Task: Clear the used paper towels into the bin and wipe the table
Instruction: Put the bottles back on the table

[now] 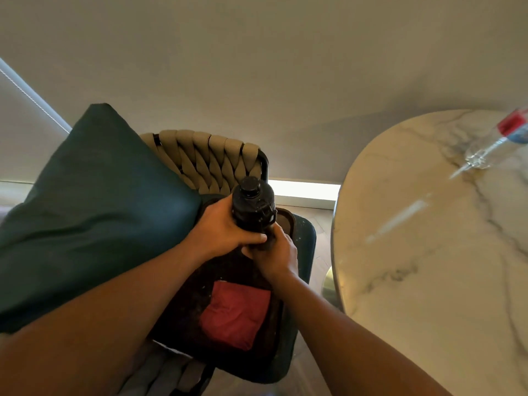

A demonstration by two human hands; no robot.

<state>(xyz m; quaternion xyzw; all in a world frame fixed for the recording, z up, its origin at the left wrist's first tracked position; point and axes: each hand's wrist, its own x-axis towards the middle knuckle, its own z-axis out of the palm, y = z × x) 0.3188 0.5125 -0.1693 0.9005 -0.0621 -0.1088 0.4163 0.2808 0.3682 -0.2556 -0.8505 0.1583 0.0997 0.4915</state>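
Both hands hold a black bottle (253,205) over the chair (205,158): left hand (225,228) wrapped round its body, right hand (274,252) gripping lower. Likely clearing before wiping; the marble desk (428,238) lies right (no paper towels visible). Next, set it down.

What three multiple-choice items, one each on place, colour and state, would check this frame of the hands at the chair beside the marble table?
1. Where does the folded cloth lie?
A. On the round marble table
B. On the dark tray on the chair seat
C. On the green cushion

2. What colour is that cloth?
A. Red
B. White
C. Yellow

3. What are the hands doing?
A. Both hang idle
B. One wipes the table
C. Both grip the black bottle

Answers: 1 B, the folded cloth rests on the dark tray. 2 A, it is plainly red. 3 C, the left hand and right hand wrap the black bottle.
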